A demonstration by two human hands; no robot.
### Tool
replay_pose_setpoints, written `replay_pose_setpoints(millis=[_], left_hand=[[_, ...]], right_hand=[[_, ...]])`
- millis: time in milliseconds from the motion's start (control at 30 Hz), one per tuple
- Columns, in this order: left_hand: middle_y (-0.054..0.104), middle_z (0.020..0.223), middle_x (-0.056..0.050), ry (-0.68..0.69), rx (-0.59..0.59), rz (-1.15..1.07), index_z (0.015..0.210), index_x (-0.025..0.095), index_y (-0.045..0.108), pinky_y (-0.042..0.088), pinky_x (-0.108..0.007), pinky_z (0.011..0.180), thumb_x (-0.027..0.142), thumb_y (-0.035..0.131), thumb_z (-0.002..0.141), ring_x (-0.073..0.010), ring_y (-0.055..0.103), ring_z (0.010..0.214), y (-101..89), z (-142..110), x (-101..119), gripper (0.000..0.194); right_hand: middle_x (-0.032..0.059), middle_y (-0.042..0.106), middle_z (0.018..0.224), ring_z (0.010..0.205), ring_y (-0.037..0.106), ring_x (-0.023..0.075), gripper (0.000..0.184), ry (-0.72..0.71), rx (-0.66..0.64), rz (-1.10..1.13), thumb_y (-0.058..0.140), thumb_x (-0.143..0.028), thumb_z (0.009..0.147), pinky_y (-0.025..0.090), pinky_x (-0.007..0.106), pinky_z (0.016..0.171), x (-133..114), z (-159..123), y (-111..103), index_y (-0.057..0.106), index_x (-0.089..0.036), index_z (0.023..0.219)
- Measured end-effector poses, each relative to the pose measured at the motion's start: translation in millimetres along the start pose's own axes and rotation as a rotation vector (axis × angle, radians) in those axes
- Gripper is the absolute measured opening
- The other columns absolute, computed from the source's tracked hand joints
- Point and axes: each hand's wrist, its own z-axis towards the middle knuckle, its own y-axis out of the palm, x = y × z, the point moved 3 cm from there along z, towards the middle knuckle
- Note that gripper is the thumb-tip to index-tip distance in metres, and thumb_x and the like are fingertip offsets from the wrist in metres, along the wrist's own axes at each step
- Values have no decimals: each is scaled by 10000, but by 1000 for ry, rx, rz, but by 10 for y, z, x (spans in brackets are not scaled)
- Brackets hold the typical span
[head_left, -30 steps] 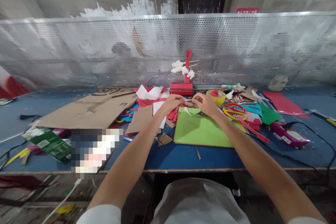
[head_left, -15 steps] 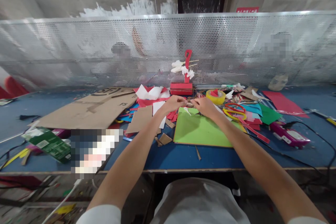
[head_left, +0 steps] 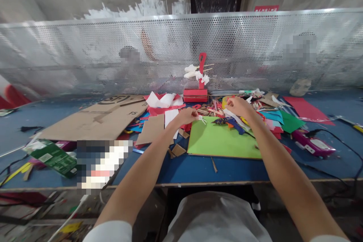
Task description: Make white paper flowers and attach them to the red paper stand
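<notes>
My left hand (head_left: 189,115) is closed in a pinch at the far left corner of a lime-green board (head_left: 218,141); what it pinches is too small to make out. A small white piece (head_left: 202,120) shows just beside its fingertips. My right hand (head_left: 238,106) hovers over the scraps to the right, fingers bent downward, beside a yellow tape roll (head_left: 225,102) that it partly covers. Whether it grips anything is hidden. Below it lie a white paper strip (head_left: 237,118) and a blue glue gun (head_left: 234,124) on the board.
Behind stands a red box-shaped stand (head_left: 195,95) with white flower-like pieces on sticks (head_left: 198,75). A large cardboard sheet (head_left: 93,119) lies left. Coloured paper, a purple device (head_left: 313,145) with a cord, and a red sheet (head_left: 307,109) sit right. A perforated metal screen (head_left: 170,53) bounds the table.
My hands have parted: the right moved to the right towards the tape roll, the left slightly left and down. The glue gun on the board has come into view.
</notes>
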Motion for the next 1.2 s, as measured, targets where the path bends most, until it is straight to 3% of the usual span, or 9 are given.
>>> replay_pose_setpoints(millis=[100,167,300,400,567,733,933,1067,1200], left_hand=[[736,954,-53,-15,22,37,911,178,699,486,-278,766,263,643,763,-206,664,873,-21,-19,63,179],[731,987,-54,-16,41,44,930,176,686,488,-274,766,254,653,768,-206,661,896,-26,-19,82,183],[726,997,-57,7,56,91,940,175,676,491,-278,778,285,655,789,-209,663,887,-27,-10,84,188],[724,1003,-61,32,65,116,970,180,671,491,-274,783,351,586,854,-205,666,882,-44,-19,97,223],[712,1003,-90,27,109,212,993,179,663,489,-294,775,438,458,927,-226,665,884,-88,-51,150,337],[699,1013,-112,44,144,286,976,174,661,481,-306,782,436,432,939,-240,657,900,-93,-59,183,350],[690,1022,-116,44,141,322,972,175,671,474,-302,781,388,458,929,-245,651,916,-82,-52,169,304],[690,1022,-112,37,130,328,977,180,676,474,-297,776,367,463,922,-239,651,901,-81,-42,154,289],[688,1034,-109,50,132,326,988,182,677,473,-301,779,376,455,924,-240,650,905,-79,-38,156,302]], right_hand=[[81,714,1007,847,641,218,389,28,-139,-68,649,-465,785,404,266,664,92,-1,111,664,-200,1070],[85,709,1037,883,645,222,375,11,-181,-94,664,-387,783,421,268,690,88,-12,147,653,-198,1106],[79,712,1045,909,650,217,313,43,-142,-104,562,-184,815,439,278,734,75,-20,118,659,-217,1110],[77,704,1084,925,650,221,355,68,-104,-121,525,-135,813,448,298,779,140,-16,84,657,-240,1126],[92,699,1084,948,653,244,310,94,-143,-175,555,-185,822,452,329,804,273,-18,81,677,-250,1099],[108,697,1115,1004,647,269,352,6,-107,-156,648,-377,819,460,327,817,118,-33,70,682,-239,1140],[132,708,1036,981,651,291,273,19,-181,-201,659,-306,805,473,354,819,-40,-42,155,717,-217,1057],[162,698,924,899,658,288,246,66,-182,-219,669,-322,774,477,369,793,-11,-41,128,713,-160,953],[149,687,995,922,654,289,284,111,-146,-205,631,-371,802,470,375,791,93,-36,70,690,-188,1011]])
